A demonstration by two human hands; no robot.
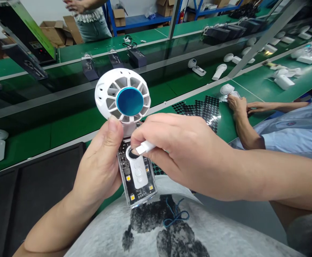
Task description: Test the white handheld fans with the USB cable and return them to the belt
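Note:
My left hand (99, 157) is closed round the neck of a white handheld fan (106, 89), its thumb just below the head. A shiny blue disc (130, 101) covers the middle of the fan's grille. Through the clear handle (131, 195) a dark circuit board with yellow parts shows, along with a white button panel (139, 173). Between finger and thumb my right hand (182, 150) pinches a white cable plug (145, 147). Its tip lies over the black round spot (132, 153) at the panel's top; whether it touches is unclear.
A sheet of black round stickers (198, 109) lies on the green bench. Beyond runs a conveyor with dark boxes (137, 57) and other fans (197, 67). A black tray (38, 185) is at my left. At right, a co-worker's hands (237, 105) handle another fan.

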